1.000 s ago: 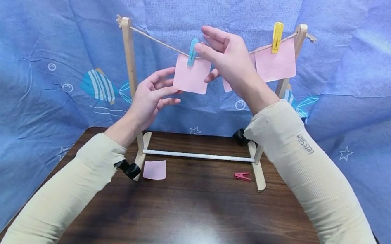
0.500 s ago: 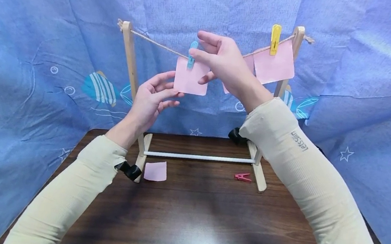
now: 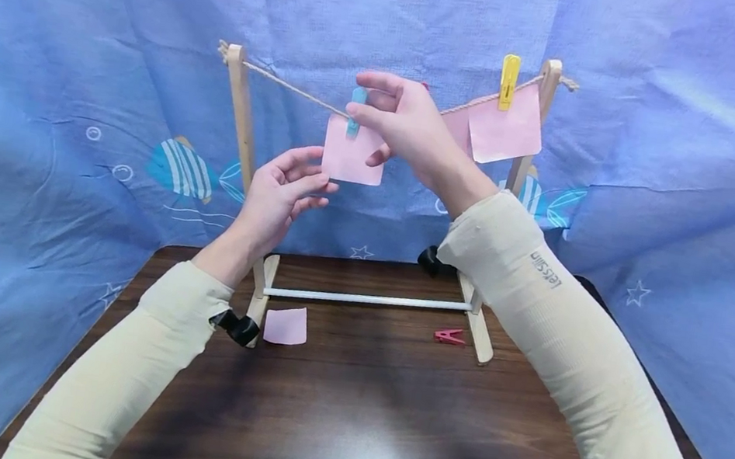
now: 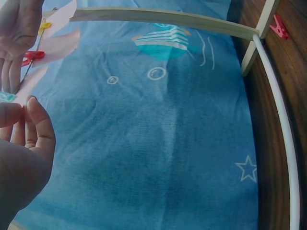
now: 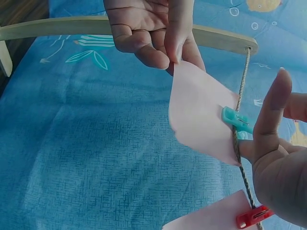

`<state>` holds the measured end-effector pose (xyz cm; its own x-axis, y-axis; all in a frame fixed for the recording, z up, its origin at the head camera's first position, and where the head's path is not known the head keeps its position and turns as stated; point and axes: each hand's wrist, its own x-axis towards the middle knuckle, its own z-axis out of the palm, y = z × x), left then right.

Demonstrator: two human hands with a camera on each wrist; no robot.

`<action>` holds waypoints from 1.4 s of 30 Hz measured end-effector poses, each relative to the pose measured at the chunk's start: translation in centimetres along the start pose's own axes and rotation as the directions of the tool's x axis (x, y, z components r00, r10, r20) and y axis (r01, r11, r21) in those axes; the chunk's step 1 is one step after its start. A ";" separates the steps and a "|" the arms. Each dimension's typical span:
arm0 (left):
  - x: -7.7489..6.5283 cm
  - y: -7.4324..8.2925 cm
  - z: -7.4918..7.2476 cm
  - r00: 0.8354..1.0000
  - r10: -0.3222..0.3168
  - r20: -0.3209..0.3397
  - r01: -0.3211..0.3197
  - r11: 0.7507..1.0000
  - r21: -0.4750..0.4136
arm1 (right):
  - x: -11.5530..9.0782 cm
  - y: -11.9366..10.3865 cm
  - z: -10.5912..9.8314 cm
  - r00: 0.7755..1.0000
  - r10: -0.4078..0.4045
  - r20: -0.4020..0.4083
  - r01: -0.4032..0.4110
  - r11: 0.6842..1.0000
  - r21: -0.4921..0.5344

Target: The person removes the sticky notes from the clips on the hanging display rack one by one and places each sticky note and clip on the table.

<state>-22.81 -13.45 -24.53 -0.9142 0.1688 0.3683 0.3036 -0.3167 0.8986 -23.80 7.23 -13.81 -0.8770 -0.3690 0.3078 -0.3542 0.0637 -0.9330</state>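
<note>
A pink paper square (image 3: 348, 164) hangs from the rope (image 3: 289, 87) under a light-blue clothespin (image 5: 232, 117). My left hand (image 3: 274, 193) pinches its lower left corner between thumb and fingers. Over the clothespin is my right hand (image 3: 420, 131), thumb overlapping the clip in the head view and index finger extended just above it. In the right wrist view the clip's handle end partly disappears behind the fingers. To the right, a red clothespin (image 5: 249, 218) and a yellow clothespin (image 3: 509, 83) hold more pink squares (image 3: 509, 128) on the rope.
The rope runs between two wooden posts (image 3: 241, 110) joined low down by a white bar (image 3: 365, 299). On the dark wooden table (image 3: 344, 399) lie another pink square (image 3: 286, 326) and a red clothespin (image 3: 449, 336). Blue patterned cloth (image 3: 80, 64) hangs behind.
My right hand has shifted left and slightly down, its thumb now overlapping the blue clothespin. The left hand keeps its pinch on the paper corner. The whole head view has shifted slightly.
</note>
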 end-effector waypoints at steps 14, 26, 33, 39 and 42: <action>-0.2 -0.3 0.0 0.999 -0.038 -0.002 0.038 0.999 0.010 | -0.6 0.4 0.0 0.997 -0.076 0.012 0.076 0.997 0.015; -0.2 -0.2 0.0 0.998 -0.059 -0.013 0.059 0.996 0.066 | -0.5 0.5 -0.1 0.992 -0.126 -0.001 0.126 0.992 0.013; -0.2 -0.2 0.0 0.998 -0.067 -0.020 0.068 0.994 0.083 | -0.5 0.4 -0.2 0.997 -0.072 0.007 0.072 0.997 -0.017; -0.2 -0.2 0.0 0.997 -0.067 -0.024 0.069 0.994 0.086 | -0.4 0.4 -0.3 0.997 -0.074 0.005 0.074 0.997 -0.037; -0.2 -0.2 0.1 0.998 -0.066 -0.018 0.067 0.995 0.080 | -0.4 0.5 -0.3 0.997 -0.072 0.014 0.072 0.997 -0.041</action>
<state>-22.69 -13.36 -24.80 -0.9370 0.1725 0.3037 0.2618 -0.2290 0.9376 -23.72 7.72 -14.36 -0.8445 -0.3860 0.3714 -0.4299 0.0748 -0.8998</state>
